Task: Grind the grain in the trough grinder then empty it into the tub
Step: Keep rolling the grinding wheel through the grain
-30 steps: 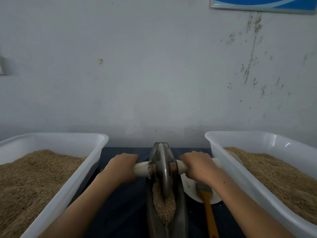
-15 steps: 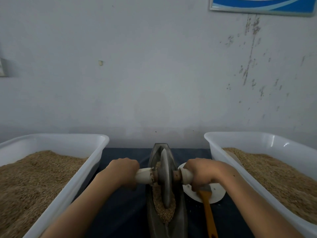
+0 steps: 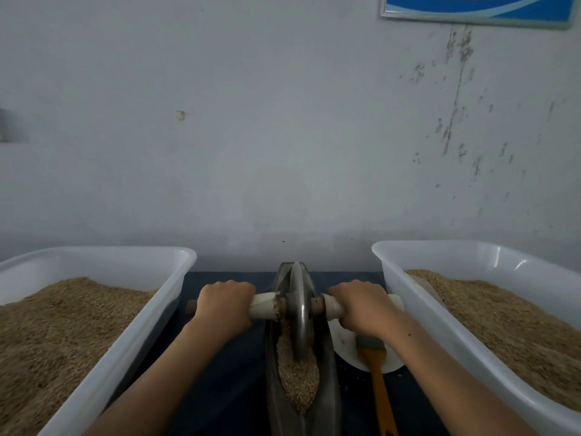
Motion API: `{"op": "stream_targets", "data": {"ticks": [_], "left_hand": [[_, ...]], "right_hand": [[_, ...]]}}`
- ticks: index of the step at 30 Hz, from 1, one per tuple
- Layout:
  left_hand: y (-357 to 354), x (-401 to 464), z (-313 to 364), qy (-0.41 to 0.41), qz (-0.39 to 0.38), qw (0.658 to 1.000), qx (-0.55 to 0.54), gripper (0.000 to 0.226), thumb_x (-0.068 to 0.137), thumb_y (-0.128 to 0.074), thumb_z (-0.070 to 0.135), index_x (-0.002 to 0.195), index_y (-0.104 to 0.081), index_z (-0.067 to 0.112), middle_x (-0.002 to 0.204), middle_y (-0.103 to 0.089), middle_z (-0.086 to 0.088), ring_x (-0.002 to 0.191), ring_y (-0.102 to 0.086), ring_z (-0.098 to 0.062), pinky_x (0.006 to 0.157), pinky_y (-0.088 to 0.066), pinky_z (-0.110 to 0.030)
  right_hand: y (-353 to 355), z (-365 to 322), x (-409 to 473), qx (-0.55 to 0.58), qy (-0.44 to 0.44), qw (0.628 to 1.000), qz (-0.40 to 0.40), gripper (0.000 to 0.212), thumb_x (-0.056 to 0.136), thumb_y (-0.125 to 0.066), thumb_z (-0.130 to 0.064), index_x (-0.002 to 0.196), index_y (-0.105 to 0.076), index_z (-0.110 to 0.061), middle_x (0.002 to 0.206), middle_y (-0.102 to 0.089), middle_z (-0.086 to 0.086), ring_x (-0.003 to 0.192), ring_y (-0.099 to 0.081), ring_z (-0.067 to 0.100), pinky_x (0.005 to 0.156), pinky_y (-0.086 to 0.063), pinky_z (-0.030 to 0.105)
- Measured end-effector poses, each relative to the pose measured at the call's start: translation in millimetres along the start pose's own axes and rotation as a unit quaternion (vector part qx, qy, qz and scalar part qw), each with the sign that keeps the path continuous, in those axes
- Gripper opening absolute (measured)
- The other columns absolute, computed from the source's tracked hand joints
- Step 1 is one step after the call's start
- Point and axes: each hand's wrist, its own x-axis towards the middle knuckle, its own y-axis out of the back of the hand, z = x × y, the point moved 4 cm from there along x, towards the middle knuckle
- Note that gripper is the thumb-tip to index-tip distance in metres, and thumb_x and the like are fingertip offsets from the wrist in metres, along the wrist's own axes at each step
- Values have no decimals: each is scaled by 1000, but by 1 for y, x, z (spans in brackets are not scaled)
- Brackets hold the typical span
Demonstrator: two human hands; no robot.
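trough grinder [image 3: 327, 366]: dark metal boat-shaped trough, lengthwise on the dark bench [image 3: 226, 366] between two tubs. grinding wheel [image 3: 298, 309]: metal disc, upright in the trough toward its far end, on an axle with pale handles. grain [image 3: 298, 376]: heaped in the trough, on the near side of the wheel. left hand [image 3: 224, 305]: fingers curled round the left handle. right hand [image 3: 361, 305]: fingers curled round the right handle. left tub [image 3: 151, 322], right tub [image 3: 418, 313]: white plastic, each holding grain. white dish [image 3: 345, 344] just right of the trough, brush [image 3: 377, 372] with an orange handle lying across it. pale scuffed wall [image 3: 283, 136] behind.
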Motion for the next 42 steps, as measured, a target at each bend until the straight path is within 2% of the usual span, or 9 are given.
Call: {"op": "stream_targets", "data": {"ticks": [3,7,18,21,26,29,32,38,42], "left_hand": [[-2,-2,-1,-6,-62,998,11,39,84,-62,33,120,-53,23,109,-61,1,99,-59,-18,75,-38,-28],[-1,-6,-1,-13,-109,994,20,46,78,-68,38,120,-54,23,110,-63,1,101,-60,-18,75,-38,-29],[-6,0,-2,29,60,997,-36,21,89,-54,32,108,-53,26,101,-61,5,91,-59,-15,68,-36,-27],[-10,0,-5,17,-7,999,-29,27,87,-58,32,113,-54,24,104,-61,3,93,-58,-15,71,-36,-27],[-12,-3,-7,-5,-172,985,-25,50,76,-72,35,120,-53,21,111,-63,0,100,-59,-18,79,-42,-30],[-9,-6,-5,-11,-183,983,-5,51,74,-74,36,119,-55,21,110,-63,0,98,-60,-18,75,-42,-30],[-5,-2,-3,3,-123,992,1,44,77,-70,35,116,-56,22,109,-63,0,99,-60,-19,73,-39,-29],[-8,-2,-1,42,71,996,-35,17,88,-54,30,104,-50,25,101,-62,5,92,-59,-15,68,-33,-26],[-11,-1,-3,26,60,996,-56,19,88,-55,28,106,-51,25,102,-61,4,92,-58,-15,69,-34,-26]], "right_hand": [[6,-1,-7,15,6,993,-118,27,81,-69,-17,106,-60,-20,95,-62,0,86,-60,18,72,-47,30],[6,-1,-13,55,-4,981,-185,33,80,-71,-15,111,-61,-18,103,-65,4,93,-63,20,81,-53,33],[8,-11,-5,-12,-11,996,83,13,91,-54,-16,100,-50,-25,103,-63,-1,95,-59,21,75,-37,32],[12,-12,-6,-38,3,999,27,20,90,-57,-15,108,-55,-23,107,-63,2,98,-59,22,78,-40,32],[15,-9,-15,-2,8,986,-165,33,83,-69,-17,115,-60,-18,107,-65,6,96,-62,22,80,-49,32],[10,-9,-18,-9,-3,976,-217,33,84,-69,-16,117,-62,-12,112,-66,9,101,-64,23,85,-50,33],[9,-6,-14,8,-13,983,-183,31,83,-68,-17,113,-62,-14,109,-66,7,98,-64,23,82,-50,33],[9,-11,-3,-42,-4,996,77,15,91,-54,-15,104,-53,-23,104,-64,1,95,-60,23,75,-39,33],[9,-9,-4,-43,29,996,66,14,92,-53,-17,104,-53,-23,103,-64,1,94,-60,21,74,-40,30]]}}
